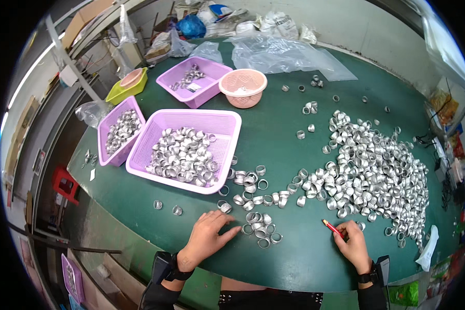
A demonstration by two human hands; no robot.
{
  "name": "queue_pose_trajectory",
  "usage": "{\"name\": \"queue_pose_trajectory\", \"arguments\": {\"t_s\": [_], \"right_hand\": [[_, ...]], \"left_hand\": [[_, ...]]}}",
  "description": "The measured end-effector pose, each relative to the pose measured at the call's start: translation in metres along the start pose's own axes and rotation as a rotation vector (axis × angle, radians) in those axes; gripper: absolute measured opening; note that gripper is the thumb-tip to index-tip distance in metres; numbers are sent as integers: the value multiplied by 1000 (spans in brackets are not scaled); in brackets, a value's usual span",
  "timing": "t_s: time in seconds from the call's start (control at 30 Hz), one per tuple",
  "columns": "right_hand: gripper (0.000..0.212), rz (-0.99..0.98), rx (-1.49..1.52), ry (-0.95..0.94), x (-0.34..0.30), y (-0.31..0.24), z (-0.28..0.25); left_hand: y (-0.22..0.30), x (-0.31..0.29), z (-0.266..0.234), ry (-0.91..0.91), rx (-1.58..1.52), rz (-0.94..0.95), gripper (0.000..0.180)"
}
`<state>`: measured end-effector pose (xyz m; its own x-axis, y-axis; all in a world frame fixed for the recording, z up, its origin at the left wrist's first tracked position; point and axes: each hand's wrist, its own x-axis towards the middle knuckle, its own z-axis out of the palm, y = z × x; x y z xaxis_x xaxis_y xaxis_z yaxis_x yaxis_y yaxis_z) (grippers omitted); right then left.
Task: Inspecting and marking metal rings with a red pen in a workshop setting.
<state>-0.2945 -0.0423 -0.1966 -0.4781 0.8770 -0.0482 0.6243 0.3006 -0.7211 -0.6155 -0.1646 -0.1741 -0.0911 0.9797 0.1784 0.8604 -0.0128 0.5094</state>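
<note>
My left hand [205, 241] is over the green table, palm down. Its thumb is apart from the curved fingers and nothing shows between them. Just past its fingertips lie two silver metal rings [224, 206], and a small cluster of rings [261, 227] is right of its thumb. My right hand [352, 245] is closed around a slim red pen-like tool [332, 228] with a yellowish tip pointing up and left. A large heap of the same rings [380, 175] spreads beyond and to the right of that hand. A looser trail of rings [281, 196] runs left from the heap.
A purple basket [139, 135] of rings stands beyond my left hand. Two more purple baskets [205, 92] [105, 135], a pink colander [244, 98] and a yellow-green tray [122, 94] are farther back. Clear plastic sheeting [284, 54] covers the far edge. A white strip [428, 250] lies at right.
</note>
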Motion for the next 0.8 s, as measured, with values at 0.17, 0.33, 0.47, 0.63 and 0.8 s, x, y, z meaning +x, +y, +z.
{"name": "queue_pose_trajectory", "arguments": {"t_s": [0.17,0.33,0.47,0.63,0.8], "right_hand": [[19,-166,-308,260,-1,-40,8],[17,-389,-166,25,9,-85,68],[21,-460,-182,-96,3,-77,79],[23,-522,-128,-62,-2,-97,78],[18,-541,-236,-191,0,-85,76]], "left_hand": [[-3,-2,28,-105,-219,73,20],[9,-9,37,-84,-207,31,15],[12,-33,34,-112,-186,63,15],[24,-43,25,-60,-204,0,28],[-11,-31,-14,438,-118,-170,31]]}}
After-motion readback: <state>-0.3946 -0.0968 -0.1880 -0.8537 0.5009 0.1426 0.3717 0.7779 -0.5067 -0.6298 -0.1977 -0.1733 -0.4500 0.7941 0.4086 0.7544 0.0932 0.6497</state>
